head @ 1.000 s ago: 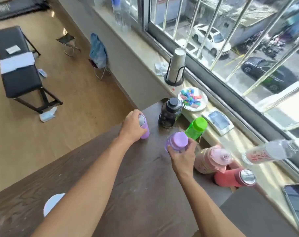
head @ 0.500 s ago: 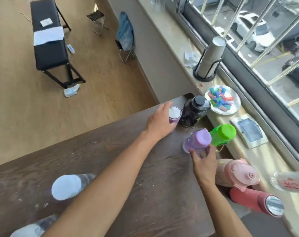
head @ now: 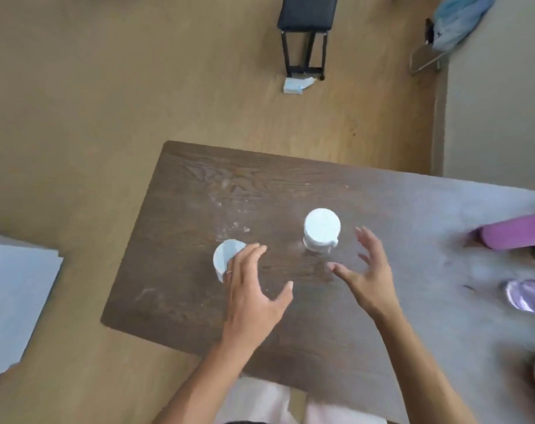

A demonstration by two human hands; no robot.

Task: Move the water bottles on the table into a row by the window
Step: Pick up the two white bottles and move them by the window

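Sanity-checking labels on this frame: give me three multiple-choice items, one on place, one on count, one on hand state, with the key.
1. Where is the left hand relative to the two white-capped bottles?
A. At the nearer-left bottle, covering part of it
B. Over the farther bottle
C. Off the table

2. How many white-capped bottles stand in the middle of the table?
A. One
B. Two
C. Four

3. What is the state of the right hand?
A. Closed around a bottle
B. Flat on the table
C. Open, fingers spread, holding nothing

Key: 1 A, the left hand's fingers overlap that bottle's cap edge. 2 B, two round white caps show, one beside each hand. 3 C, the right hand sits beside the farther bottle with a clear gap and its fingers apart.
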